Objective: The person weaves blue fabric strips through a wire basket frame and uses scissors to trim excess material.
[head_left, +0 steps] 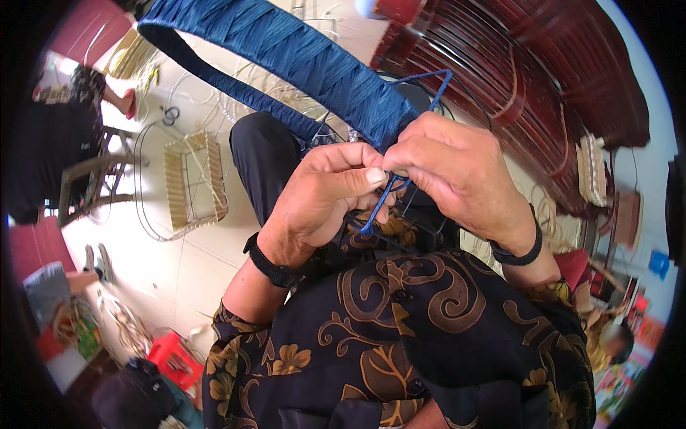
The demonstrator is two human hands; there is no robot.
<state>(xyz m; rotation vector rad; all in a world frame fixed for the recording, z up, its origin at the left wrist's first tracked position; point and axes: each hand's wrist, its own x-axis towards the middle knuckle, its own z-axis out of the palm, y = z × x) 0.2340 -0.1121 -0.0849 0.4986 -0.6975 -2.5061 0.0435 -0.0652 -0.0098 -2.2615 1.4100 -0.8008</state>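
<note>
A wide band woven from blue strips (286,53) slants across the upper middle, its near end reaching my fingers. My left hand (329,189) pinches a thin blue strand (382,204) between thumb and forefinger. Against it, my right hand (457,171) is closed at the band's end, fingers bent around the same strand. Both hands meet in front of my chest, above my lap. Another length of blue cord (432,75) sticks up beyond my right hand. Thin dark wire shows below the hands. The exact spot where the fingertips grip is partly hidden.
A dark red slatted wooden bench (493,86) stands at the far right. On the tiled floor to the left sits a pale woven basket frame (196,182) with loose wire around it. A wooden chair (96,171), a red crate (175,361) and other people are around the left side.
</note>
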